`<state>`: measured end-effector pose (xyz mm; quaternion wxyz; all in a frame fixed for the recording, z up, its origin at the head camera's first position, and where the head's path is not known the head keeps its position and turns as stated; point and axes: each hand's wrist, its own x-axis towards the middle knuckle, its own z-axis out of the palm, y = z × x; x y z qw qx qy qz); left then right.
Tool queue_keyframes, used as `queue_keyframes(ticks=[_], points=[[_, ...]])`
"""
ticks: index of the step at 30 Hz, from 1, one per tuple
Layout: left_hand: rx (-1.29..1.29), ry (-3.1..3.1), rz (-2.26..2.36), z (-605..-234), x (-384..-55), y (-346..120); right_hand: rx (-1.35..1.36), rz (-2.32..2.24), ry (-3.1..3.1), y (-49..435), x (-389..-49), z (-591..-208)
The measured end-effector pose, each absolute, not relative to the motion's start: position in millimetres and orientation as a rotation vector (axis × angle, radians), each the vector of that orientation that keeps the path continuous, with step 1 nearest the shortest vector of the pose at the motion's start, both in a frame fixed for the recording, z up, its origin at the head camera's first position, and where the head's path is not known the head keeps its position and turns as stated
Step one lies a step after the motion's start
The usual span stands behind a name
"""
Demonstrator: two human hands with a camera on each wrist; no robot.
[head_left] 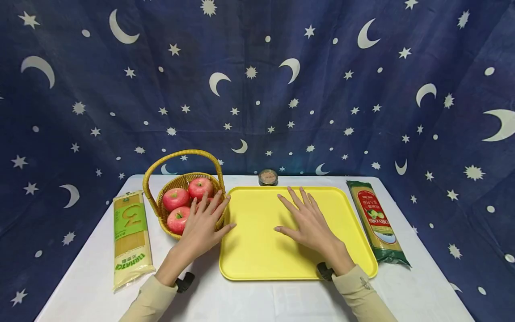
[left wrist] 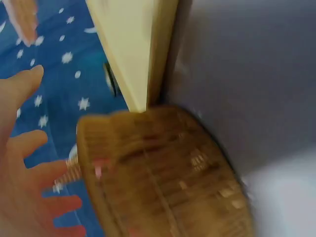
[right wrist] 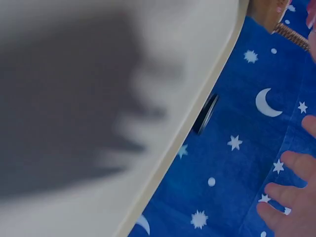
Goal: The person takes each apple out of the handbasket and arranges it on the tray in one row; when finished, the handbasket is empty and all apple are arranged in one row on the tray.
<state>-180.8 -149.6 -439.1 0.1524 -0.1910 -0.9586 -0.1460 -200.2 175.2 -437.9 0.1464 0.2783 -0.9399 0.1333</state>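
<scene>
My left hand (head_left: 203, 227), fingers spread, hovers at the right front of a wicker basket (head_left: 162, 219) and holds nothing. Several red apples (head_left: 175, 199) lie in the basket, partly hidden behind that hand. In the left wrist view the woven side of the basket (left wrist: 163, 173) shows close by, blurred. A yellow tray (head_left: 257, 250) lies flat in the middle of the table. Over its right half hovers my right hand (head_left: 309, 222), also with fingers spread and nothing in it. The right wrist view shows this hand's shadow across the tray (right wrist: 187, 133).
A pack of noodles (head_left: 130, 237) with a green label lies left of the basket. To the right of the tray is a green and red Olivoilà pack (head_left: 377, 222). Behind the tray stands a small round dark container (head_left: 268, 177). A blue curtain (head_left: 257, 116) backs the white table (head_left: 257, 304).
</scene>
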Motion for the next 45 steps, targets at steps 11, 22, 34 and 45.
queue_keyframes(ticks=[11, 22, 34, 45], points=[[-0.283, -2.625, -0.763, -441.7, -136.9, -206.9, 0.847, 1.051, -2.724, 147.6, -210.1, -441.9], [0.210, -2.476, -1.256, -453.2, -120.6, -237.3, 0.947, 1.293, -2.709, 106.1, -232.6, -442.8], [0.457, -2.132, -2.336, -456.9, -157.4, -264.3, 1.091, 1.494, -2.656, 49.5, -250.1, -440.4], [0.542, -2.014, -2.446, -461.3, -173.8, -271.2, 1.197, 1.372, -2.696, 15.4, -260.0, -440.8]])
